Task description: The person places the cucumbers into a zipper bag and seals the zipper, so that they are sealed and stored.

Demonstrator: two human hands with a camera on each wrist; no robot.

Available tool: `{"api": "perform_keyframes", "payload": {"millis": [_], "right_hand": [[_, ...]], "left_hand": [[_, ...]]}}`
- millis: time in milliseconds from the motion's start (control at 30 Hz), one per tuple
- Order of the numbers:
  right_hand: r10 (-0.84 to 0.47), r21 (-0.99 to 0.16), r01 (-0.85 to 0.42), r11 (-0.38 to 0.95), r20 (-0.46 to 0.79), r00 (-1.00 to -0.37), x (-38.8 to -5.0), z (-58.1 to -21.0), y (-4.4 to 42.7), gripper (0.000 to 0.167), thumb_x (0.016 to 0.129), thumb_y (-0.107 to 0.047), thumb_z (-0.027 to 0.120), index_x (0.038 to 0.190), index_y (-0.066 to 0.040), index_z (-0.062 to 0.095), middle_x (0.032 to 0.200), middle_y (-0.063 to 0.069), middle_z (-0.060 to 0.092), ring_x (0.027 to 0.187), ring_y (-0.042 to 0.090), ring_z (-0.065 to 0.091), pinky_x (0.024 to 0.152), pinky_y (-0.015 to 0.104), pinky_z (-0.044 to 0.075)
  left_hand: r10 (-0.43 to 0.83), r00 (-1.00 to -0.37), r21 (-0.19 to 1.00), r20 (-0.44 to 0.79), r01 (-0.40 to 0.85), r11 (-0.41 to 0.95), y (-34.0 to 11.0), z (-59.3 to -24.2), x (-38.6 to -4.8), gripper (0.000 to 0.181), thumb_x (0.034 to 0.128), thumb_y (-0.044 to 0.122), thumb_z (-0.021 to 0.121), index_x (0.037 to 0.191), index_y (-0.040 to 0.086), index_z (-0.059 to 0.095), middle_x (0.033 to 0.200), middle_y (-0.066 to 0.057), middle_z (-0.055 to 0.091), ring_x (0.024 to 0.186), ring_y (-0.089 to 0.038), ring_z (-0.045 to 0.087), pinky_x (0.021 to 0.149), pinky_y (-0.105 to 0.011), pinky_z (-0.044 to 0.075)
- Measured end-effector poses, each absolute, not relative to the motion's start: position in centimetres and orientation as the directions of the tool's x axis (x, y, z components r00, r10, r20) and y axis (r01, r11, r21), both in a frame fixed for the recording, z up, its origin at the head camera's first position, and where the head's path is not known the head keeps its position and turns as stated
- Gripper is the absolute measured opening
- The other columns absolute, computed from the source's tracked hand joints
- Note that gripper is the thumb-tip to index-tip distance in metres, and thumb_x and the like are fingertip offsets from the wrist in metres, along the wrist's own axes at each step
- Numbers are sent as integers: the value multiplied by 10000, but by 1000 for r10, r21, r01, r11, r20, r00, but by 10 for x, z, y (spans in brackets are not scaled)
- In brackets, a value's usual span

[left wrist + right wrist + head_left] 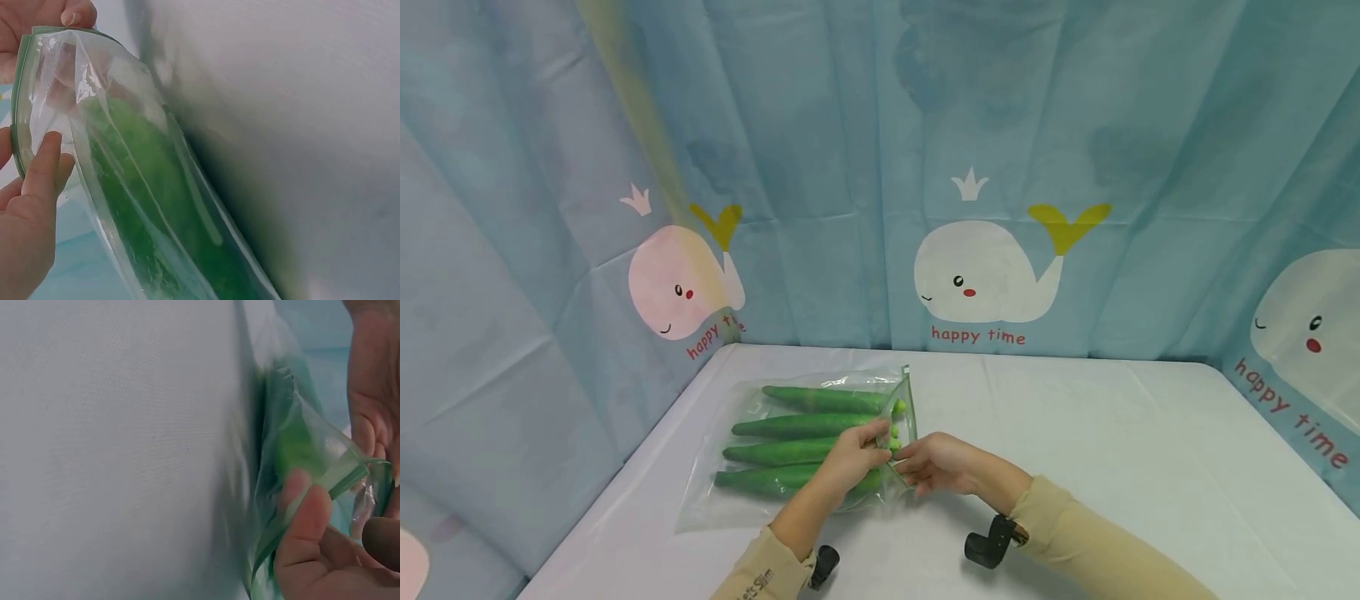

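A clear zip bag [703, 504] with a green-edged mouth [912, 408] lies on its side, the mouth toward the right. Inside are several long green vegetables [778, 452], like cucumbers or loofahs, with yellowish tips near the mouth. My left hand [853, 457] reaches over the bag and pinches the mouth's edge around its middle. Close by on the right, my right hand [946, 462] pinches the near corner of that edge. In the right wrist view its thumb and fingers [309, 519] press the film together. Between the hands the mouth gapes a little in the left wrist view.
The bag rests on a white-covered table [1075, 425], toward its left side. Blue curtains [820, 167] with printed whales hang behind and at both sides. Each wrist carries a small black camera [988, 546].
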State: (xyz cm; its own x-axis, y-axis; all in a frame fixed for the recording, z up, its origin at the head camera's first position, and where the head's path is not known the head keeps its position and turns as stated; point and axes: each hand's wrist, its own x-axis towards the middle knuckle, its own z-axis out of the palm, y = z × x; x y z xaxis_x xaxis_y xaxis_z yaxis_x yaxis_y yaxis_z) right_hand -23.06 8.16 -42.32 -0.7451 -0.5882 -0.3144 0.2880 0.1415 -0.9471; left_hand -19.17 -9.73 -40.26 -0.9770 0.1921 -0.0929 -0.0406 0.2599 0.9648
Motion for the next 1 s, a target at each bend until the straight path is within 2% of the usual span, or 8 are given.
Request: {"api": "perform_keyframes", "payload": {"millis": [233,300,367,500,600,667,833,1000], "right_hand": [[-614,-946,285,154,-317,-723,-236,-426,82,468,936,-28,470,1359,168,424,1087,144,633,749,145,547,611,236,480],[-575,-947,285,148,-317,-754,-241,-425,84,440,954,-57,471,1338,157,455,1016,115,661,756,145,586,623,253,494],[-482,-948,288,135,-317,-817,-248,-424,85,407,962,-81,484,1297,151,499,969,126,683,775,162,628,645,279,510],[-273,-956,275,100,-292,-917,-275,-420,84,426,983,-115,490,1310,157,469,1131,256,630,1000,321,642,821,395,539],[-247,-956,272,105,-290,-925,-302,-418,77,505,1013,-159,473,1379,170,364,1332,345,487,1219,435,514,987,487,465],[-272,-953,283,103,-301,-914,-318,-419,71,546,1028,-193,467,1403,175,318,1390,362,420,1279,458,447,1036,506,415],[-271,-946,296,129,-321,-908,-344,-424,59,526,1017,-198,508,1369,170,377,1372,346,453,1250,441,487,1004,495,451],[-174,-944,304,129,-324,-930,-359,-434,54,447,970,-71,570,1348,133,446,1261,283,562,1043,343,631,792,381,551]], "left_hand": [[192,-977,958,-92,-35,284,-97,-403,-193,523,939,-2,575,1431,-68,409,1479,-270,367,1366,-443,312,1064,-505,378],[197,-977,955,-84,-22,297,-97,-402,-193,518,932,-8,583,1420,-73,423,1495,-269,339,1366,-440,314,1058,-502,388],[195,-978,947,-76,-10,320,-98,-402,-193,510,920,-16,594,1405,-71,447,1511,-263,314,1362,-435,324,1052,-493,396],[200,-977,934,-72,4,356,-100,-400,-192,485,906,-27,608,1374,-71,489,1527,-251,284,1355,-422,346,1037,-472,418],[229,-971,925,-62,30,379,-106,-397,-194,465,908,-15,611,1358,-71,509,1511,-261,310,1341,-422,372,1027,-470,429],[273,-961,916,-47,68,397,-109,-395,-195,454,910,-4,608,1351,-67,520,1478,-263,371,1318,-422,407,1013,-470,444],[383,-923,888,-20,160,432,-115,-389,-203,420,932,1,553,1348,-51,534,1378,-237,513,1242,-425,497,925,-445,509],[329,-944,838,28,202,508,-116,-383,-225,366,939,-38,503,1298,-77,568,1326,-237,556,1230,-447,495,919,-493,502]]}}
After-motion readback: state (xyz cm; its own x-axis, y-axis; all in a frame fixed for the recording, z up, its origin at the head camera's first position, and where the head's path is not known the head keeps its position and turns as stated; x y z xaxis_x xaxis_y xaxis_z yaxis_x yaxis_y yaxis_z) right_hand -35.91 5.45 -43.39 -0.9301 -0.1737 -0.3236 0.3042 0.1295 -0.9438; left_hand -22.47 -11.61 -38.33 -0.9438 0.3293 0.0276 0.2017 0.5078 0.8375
